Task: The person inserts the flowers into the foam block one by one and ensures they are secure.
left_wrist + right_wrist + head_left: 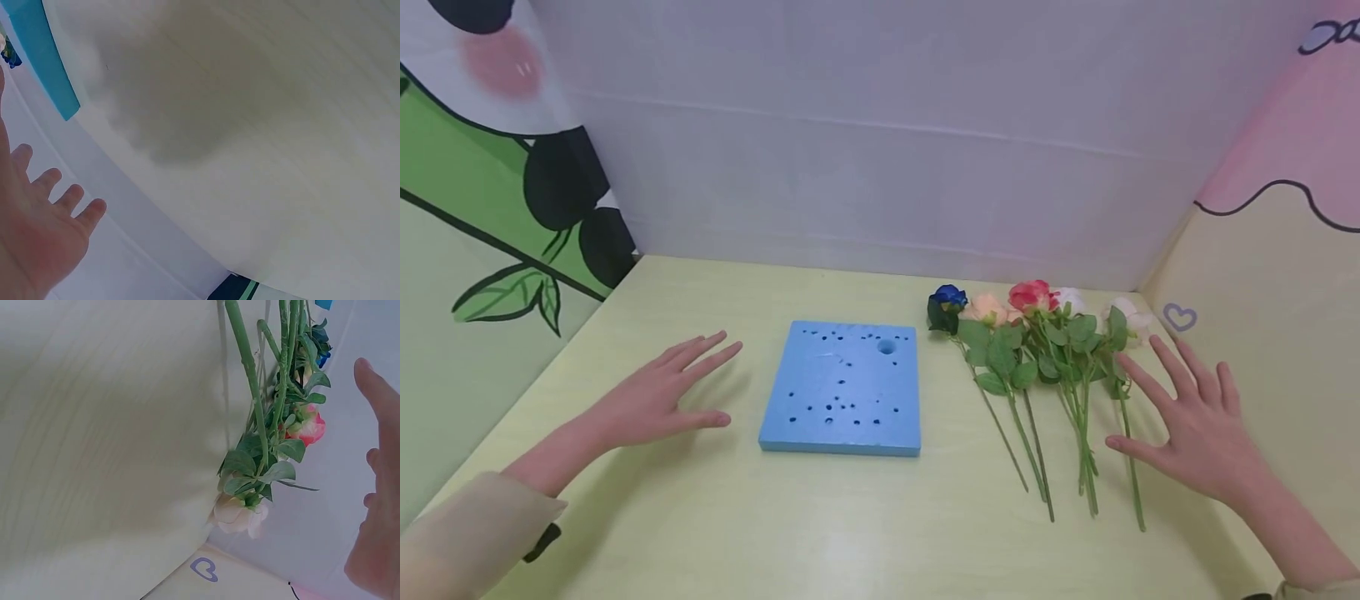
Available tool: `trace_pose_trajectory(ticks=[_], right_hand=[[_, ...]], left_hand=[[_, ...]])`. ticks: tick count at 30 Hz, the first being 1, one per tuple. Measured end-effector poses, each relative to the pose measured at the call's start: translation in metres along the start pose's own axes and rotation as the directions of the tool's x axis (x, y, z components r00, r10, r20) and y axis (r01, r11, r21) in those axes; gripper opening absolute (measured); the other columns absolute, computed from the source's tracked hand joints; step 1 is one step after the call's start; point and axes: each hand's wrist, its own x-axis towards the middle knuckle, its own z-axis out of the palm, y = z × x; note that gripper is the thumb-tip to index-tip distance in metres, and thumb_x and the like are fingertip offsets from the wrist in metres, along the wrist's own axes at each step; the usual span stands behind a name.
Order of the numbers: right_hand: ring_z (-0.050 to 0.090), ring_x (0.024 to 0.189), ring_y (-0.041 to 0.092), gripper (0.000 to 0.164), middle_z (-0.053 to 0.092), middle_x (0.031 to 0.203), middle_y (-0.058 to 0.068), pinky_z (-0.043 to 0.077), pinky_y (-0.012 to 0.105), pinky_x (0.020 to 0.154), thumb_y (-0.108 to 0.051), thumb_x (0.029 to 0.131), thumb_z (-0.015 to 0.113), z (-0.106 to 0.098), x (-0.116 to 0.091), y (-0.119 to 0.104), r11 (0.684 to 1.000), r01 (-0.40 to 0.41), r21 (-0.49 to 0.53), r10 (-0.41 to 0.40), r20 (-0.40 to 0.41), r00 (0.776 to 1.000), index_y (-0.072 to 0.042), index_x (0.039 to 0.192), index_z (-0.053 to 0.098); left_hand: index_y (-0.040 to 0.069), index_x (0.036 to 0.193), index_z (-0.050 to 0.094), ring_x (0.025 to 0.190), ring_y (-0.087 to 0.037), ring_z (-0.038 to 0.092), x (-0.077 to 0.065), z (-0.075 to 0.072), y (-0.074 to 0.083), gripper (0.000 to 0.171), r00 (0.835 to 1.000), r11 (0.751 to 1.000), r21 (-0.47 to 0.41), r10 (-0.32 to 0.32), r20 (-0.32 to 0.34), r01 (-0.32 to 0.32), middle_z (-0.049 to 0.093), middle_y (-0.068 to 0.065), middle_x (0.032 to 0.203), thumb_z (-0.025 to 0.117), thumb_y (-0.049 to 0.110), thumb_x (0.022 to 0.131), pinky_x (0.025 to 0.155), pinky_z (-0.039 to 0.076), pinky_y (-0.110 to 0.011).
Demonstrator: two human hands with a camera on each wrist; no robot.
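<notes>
Your left hand is held above the bench with fingers and thumb extended and spread apart, gripping nothing. Your right hand is likewise spread wide and empty, its fingertips near the flowers on your right but apart from them in the right wrist view. Between your hands, nearer the left, the blue block lies flat; its upper face carries many small holes and one larger hole near the far right corner. To the right of the block, the flowers lie with heads away from you and stems toward you: from left to right, a blue flower, a peach flower, a red-pink flower, a white flower and a pale pink flower. Green leaves overlap below the heads. Behind the bench stands a pale backdrop.
</notes>
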Motion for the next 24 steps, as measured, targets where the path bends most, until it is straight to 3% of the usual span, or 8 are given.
trace_pose_trajectory(ticks=[10, 15, 19, 24], right_hand=[[-0.005, 0.156, 0.031, 0.106, 0.001, 0.169, 0.005, -0.009, 0.068, 0.117, -0.055, 0.071, 0.079, 0.005, -0.005, 0.010, 0.999, -0.035, 0.012, 0.034, 0.012, 0.999, -0.032, 0.158, 0.022], [-0.006, 0.156, 0.032, 0.107, 0.001, 0.169, 0.006, -0.010, 0.067, 0.117, -0.054, 0.073, 0.078, 0.008, -0.007, 0.015, 0.999, -0.048, 0.017, 0.047, 0.030, 0.998, -0.030, 0.159, 0.020], [-0.005, 0.156, 0.033, 0.109, 0.001, 0.169, 0.007, -0.010, 0.067, 0.117, -0.055, 0.073, 0.078, 0.013, -0.009, 0.021, 0.998, -0.057, 0.029, 0.056, 0.041, 0.998, -0.029, 0.159, 0.018], [-0.003, 0.155, 0.036, 0.111, 0.003, 0.169, 0.009, -0.006, 0.072, 0.115, -0.055, 0.073, 0.079, 0.017, -0.011, 0.028, 0.995, -0.075, 0.067, 0.072, 0.050, 0.996, -0.026, 0.160, 0.016]], left_hand=[[0.029, 0.157, 0.028, 0.140, -0.039, 0.038, 0.006, 0.006, 0.010, 0.089, 0.998, 0.972, -0.227, -0.049, 0.039, 0.056, 0.034, -0.011, 0.159, 0.069, 0.061, 0.083, 0.106, 0.037, -0.063], [0.026, 0.157, 0.025, 0.121, -0.031, 0.058, 0.013, 0.015, 0.011, 0.091, 0.994, 0.933, -0.350, -0.056, 0.091, 0.085, 0.038, -0.010, 0.156, 0.071, 0.056, 0.084, 0.090, 0.054, -0.044], [0.023, 0.158, 0.025, 0.111, -0.025, 0.063, 0.014, 0.018, 0.016, 0.092, 0.990, 0.899, -0.423, -0.067, 0.124, 0.114, 0.038, -0.011, 0.156, 0.072, 0.051, 0.085, 0.080, 0.055, -0.028], [0.018, 0.158, 0.025, 0.107, -0.021, 0.066, 0.015, 0.022, 0.022, 0.091, 0.988, 0.856, -0.498, -0.084, 0.131, 0.139, 0.039, -0.014, 0.157, 0.073, 0.047, 0.086, 0.082, 0.057, -0.029]])
